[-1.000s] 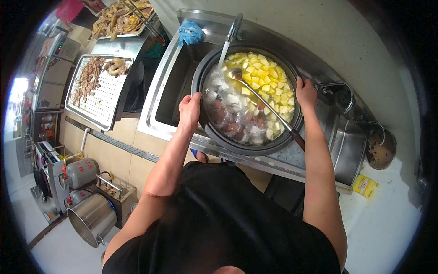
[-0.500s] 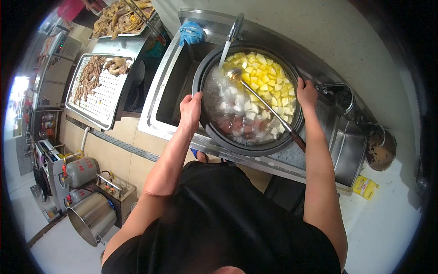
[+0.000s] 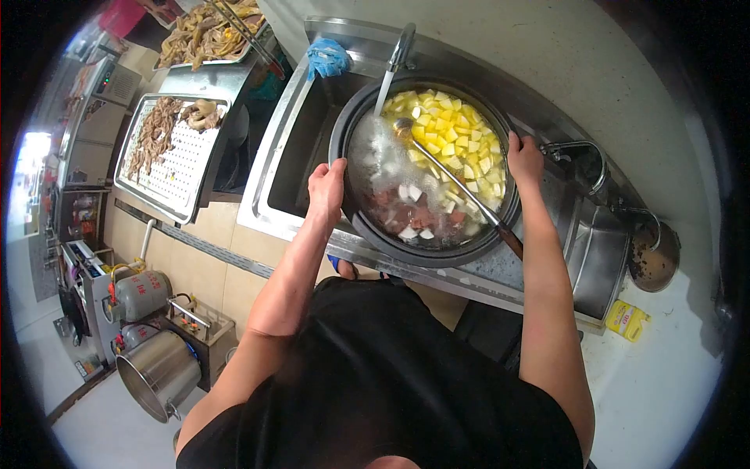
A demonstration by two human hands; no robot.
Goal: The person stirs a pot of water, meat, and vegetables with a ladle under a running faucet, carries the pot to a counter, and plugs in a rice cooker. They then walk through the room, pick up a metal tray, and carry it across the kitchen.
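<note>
**Fingers of both hands clamped on pan rim, tap running**

Fingers of left hand [image 3: 326, 187] curl over the near-left rim of the pan [image 3: 426, 256]; thumb on the outside, grip closed. Right hand [image 3: 525, 160] wraps the opposite rim, also closed on it. Pan sits in the sink [image 3: 291, 160], rim resting at the sink's front edge, directly under the tap [image 3: 402, 45].

Observed: water stream [image 3: 382, 94] falls into the far-left part of the pan and froths white where it lands. Yellow cubes [image 3: 457, 139] float bunched on the far-right side; reddish pieces [image 3: 414, 215] lie near the front under foam. Ladle [image 3: 457, 181] lies across the pan, bowl among the cubes, handle over the right rim, neither hand on it.

Judgement: contents are already loaded and water covers much of them, level well up the pan wall. Tap not shut off, pan not lifted out, nothing drained.

Surroundings: blue cloth [image 3: 326, 56] on sink's back corner; perforated tray [image 3: 176, 168] with meat strips to the left.
</note>
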